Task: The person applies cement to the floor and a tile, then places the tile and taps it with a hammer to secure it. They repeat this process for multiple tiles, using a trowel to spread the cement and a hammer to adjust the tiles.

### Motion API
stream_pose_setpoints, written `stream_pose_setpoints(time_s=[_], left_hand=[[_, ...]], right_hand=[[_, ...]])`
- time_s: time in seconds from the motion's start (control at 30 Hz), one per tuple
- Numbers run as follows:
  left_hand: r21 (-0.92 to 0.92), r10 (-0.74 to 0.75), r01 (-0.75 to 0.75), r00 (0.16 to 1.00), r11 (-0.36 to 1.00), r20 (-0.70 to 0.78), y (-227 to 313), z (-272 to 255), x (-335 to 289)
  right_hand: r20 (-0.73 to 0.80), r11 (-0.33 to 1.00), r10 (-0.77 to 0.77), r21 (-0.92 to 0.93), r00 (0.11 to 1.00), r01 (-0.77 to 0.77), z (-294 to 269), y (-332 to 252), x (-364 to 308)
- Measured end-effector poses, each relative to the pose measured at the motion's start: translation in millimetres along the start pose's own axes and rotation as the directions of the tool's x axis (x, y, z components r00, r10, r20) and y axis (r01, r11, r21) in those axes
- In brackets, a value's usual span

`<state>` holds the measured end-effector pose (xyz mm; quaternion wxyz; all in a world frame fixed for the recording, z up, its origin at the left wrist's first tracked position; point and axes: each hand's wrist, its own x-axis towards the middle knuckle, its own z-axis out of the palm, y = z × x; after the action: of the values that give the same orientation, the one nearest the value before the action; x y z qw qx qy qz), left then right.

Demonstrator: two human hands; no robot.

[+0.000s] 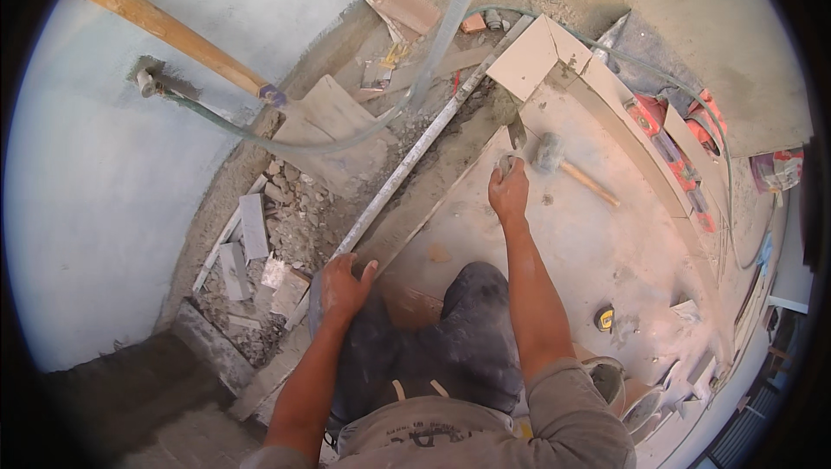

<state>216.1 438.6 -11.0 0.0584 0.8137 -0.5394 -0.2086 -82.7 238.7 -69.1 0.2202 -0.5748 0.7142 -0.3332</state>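
Note:
My right hand (509,188) is closed round the grey handle end of a small trowel (518,133). Its blade points away from me, beside a lump of wet mortar (504,109) at the end of the mortar-covered ledge (450,166). A beige tile (523,60) lies at the ledge's far corner, just past the blade. To the right of the trowel, a mallet (549,154) with a grey head and wooden handle lies on the dusty floor. My left hand (344,287) rests by my left knee, fingers apart and empty, close to a long metal straightedge (407,164).
A red spirit level (666,153) lies along the right tiled edge. A yellow tape measure (604,318) and buckets (603,378) are at my right. Rubble (299,209) and tile offcuts (254,225) fill the left. A green hose (346,147) crosses the work area.

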Motion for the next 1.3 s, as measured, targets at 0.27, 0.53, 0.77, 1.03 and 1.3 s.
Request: stream_pose_setpoints(time_s=[0.27,0.53,0.77,1.03,1.3], left_hand=[[0.016,-0.001,0.001,0.999,1.000,0.039,-0.8,4.3,3.3],[0.029,-0.008,0.007,0.999,1.000,0.037,2.3,1.3,1.5],[0.003,0.053,-0.053,0.998,0.999,0.033,-5.9,1.0,1.3],[0.067,0.064,-0.063,0.998,0.996,-0.006,-1.6,1.6,3.5],[0.037,0.066,-0.066,0.998,0.997,-0.005,-2.2,-2.1,0.1]], right_hand=[[0.037,0.999,0.007,-0.048,0.999,-0.005,30.5,19.6,-25.9],[-0.015,0.994,0.057,-0.093,0.998,-0.058,55.6,42.0,-1.7],[0.106,0.962,0.179,-0.226,0.978,-0.151,76.8,66.7,-3.8],[0.166,0.979,0.161,-0.149,0.973,-0.137,43.4,57.7,-18.0],[0.101,0.998,0.050,0.019,0.994,-0.052,38.9,42.9,-25.6]])
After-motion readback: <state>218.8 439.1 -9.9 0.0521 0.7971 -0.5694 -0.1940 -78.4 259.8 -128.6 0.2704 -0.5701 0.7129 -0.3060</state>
